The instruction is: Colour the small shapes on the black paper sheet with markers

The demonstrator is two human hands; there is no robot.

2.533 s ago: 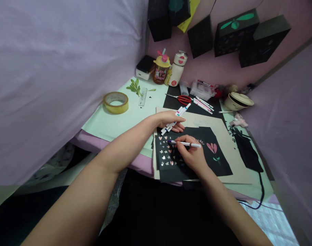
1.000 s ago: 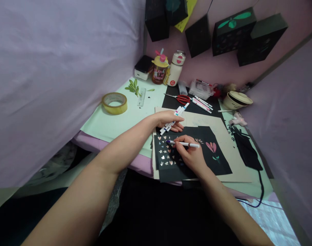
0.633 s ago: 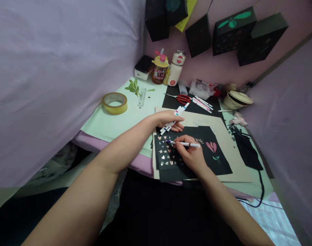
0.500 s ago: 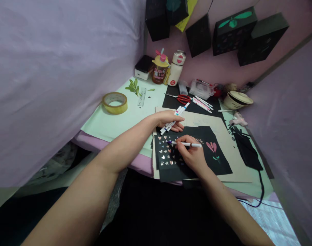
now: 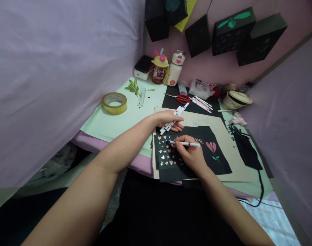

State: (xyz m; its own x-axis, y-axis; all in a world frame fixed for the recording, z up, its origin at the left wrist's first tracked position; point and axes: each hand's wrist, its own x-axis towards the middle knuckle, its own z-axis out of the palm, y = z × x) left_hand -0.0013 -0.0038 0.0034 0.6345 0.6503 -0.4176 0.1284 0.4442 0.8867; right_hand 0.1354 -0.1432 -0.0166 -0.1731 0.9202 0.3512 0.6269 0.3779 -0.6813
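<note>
White marker [image 5: 184,144], purple tip, in right hand [image 5: 190,155] grip; left hand [image 5: 168,119] grip clenching marker bundle [image 5: 174,118].

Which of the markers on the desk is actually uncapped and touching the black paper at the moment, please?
The marker in the right hand: its purple tip rests on the black paper. The left hand holds a capped bundle; others lie by the scissors.

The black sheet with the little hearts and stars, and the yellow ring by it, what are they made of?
The black sheet looks like matte paper or thin card: it lies flat, with cleanly cut shapes. The yellow ring looks like a glossy plastic tape roll, wound around a hollow middle. The right hand holds a marker over the sheet.
</note>
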